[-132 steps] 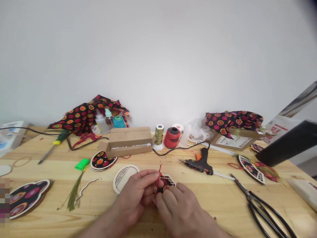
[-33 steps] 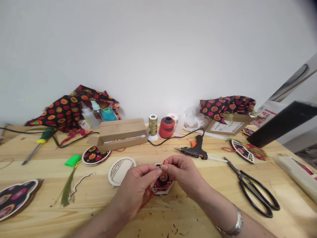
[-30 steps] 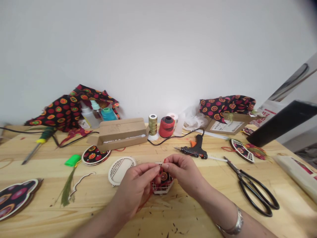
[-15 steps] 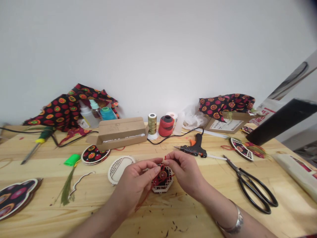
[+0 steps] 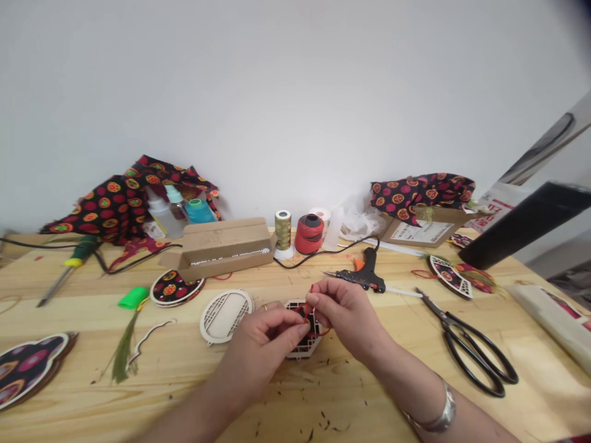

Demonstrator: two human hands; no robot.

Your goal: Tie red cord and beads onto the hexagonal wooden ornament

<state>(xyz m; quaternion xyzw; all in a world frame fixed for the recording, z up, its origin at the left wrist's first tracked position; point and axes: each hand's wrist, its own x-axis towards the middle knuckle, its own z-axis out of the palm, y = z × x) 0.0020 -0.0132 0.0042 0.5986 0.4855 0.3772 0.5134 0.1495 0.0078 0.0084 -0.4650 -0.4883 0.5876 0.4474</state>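
Note:
Both of my hands pinch a red cord [image 5: 308,309] over an octagonal wooden lattice frame [image 5: 302,351] backed with dark patterned fabric. My left hand [image 5: 272,338] grips the cord between thumb and forefinger, at the frame's left side. On the right, my right hand [image 5: 344,311] pinches the cord's upper end, and a small red tip pokes out above its fingers. The hands hide much of the frame, which lies on the table. Just left of my left hand is a round pale wooden lattice piece [image 5: 227,315].
Black scissors [image 5: 471,344] lie to the right, behind them a glue gun [image 5: 367,272]. An open cardboard box [image 5: 226,249], a gold thread spool [image 5: 283,235] and a red thread cone [image 5: 309,234] stand behind. A green tassel [image 5: 124,351] and screwdriver [image 5: 64,277] lie left.
My left fingers have moved slightly down and right along the red cord, covering more of the frame's middle. My right hand has shifted slightly right, still pinching the cord.

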